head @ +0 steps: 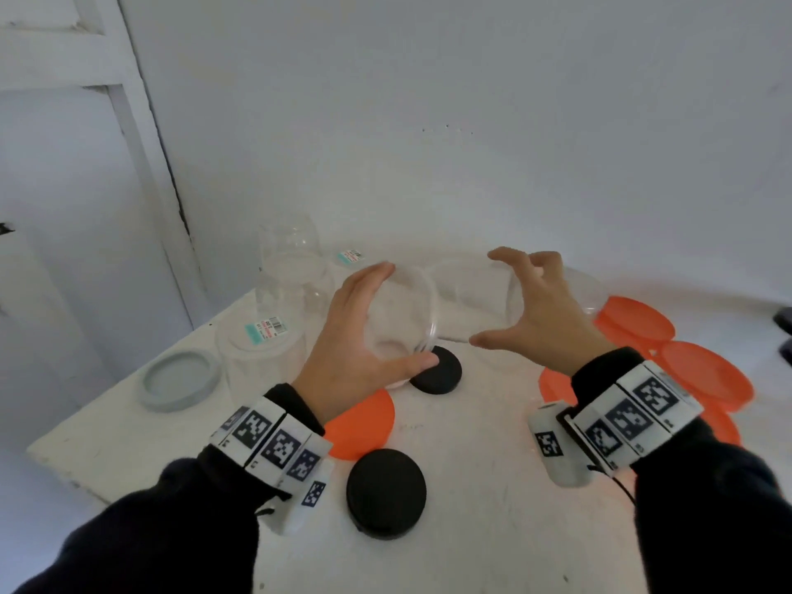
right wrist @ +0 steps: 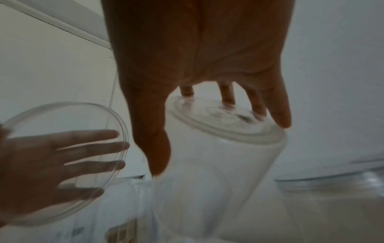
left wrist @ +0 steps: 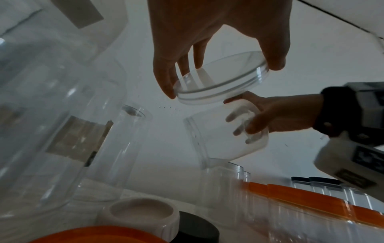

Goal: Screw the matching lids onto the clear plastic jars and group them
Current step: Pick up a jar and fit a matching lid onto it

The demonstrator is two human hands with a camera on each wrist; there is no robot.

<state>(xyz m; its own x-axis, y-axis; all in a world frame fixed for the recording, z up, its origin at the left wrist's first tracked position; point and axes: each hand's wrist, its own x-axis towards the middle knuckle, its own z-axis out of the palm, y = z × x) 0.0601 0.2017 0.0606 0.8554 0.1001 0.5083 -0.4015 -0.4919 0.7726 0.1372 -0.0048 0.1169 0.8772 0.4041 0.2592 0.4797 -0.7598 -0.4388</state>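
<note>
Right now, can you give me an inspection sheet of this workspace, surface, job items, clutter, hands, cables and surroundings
Surface: white table, scuffed.
Job's things: each hand holds a clear jar in the air, the left jar and the right jar; more clear jars stand far left, two with price stickers. Loose lids: orange lids stacked right, one orange lid near the left wrist, two black lids, one grey lid.
Clutter: nothing seen.
Hands: left hand grips its jar near the open rim; right hand grips its jar from the base end.
Cables: thin black cord at the right wristband.
Surroundings: white wall, door frame left.
</note>
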